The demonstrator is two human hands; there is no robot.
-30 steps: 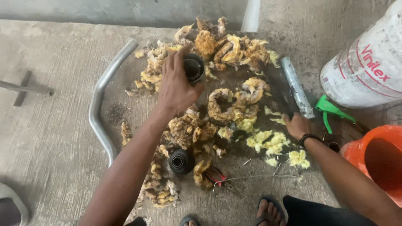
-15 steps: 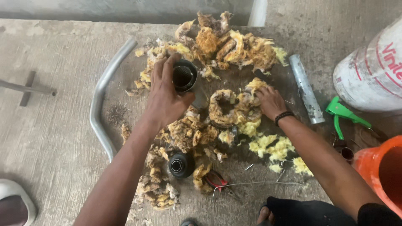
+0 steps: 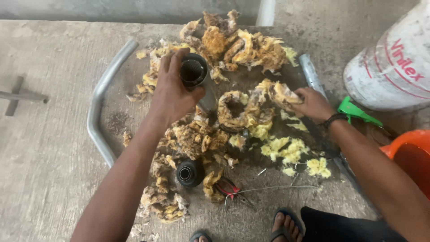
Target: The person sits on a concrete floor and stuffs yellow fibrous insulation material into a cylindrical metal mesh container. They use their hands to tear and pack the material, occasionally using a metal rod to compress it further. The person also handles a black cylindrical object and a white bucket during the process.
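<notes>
I am gripping the dark perforated metal tube [image 3: 195,74] upright in my left hand [image 3: 172,92] (open mouth facing me), while my right hand [image 3: 313,104], just to its right, is pinching a yellow-brown fibrous wad [image 3: 283,93].

**Pipe at the centre, wadding all round**

The perforated pipe [image 3: 195,74] stands in the left hand [image 3: 172,92], just above centre. At twelve o'clock sits the big heap of wadding [image 3: 242,42]. At three, the right hand [image 3: 313,104] grips a clump [image 3: 283,94], with the tube [image 3: 311,76] just behind it and the sack [image 3: 394,67] beyond. At nine lies the bent pipe [image 3: 101,103]. At six, the end cap [image 3: 188,172] rests among scraps, pliers [image 3: 230,188] to its right.
</notes>
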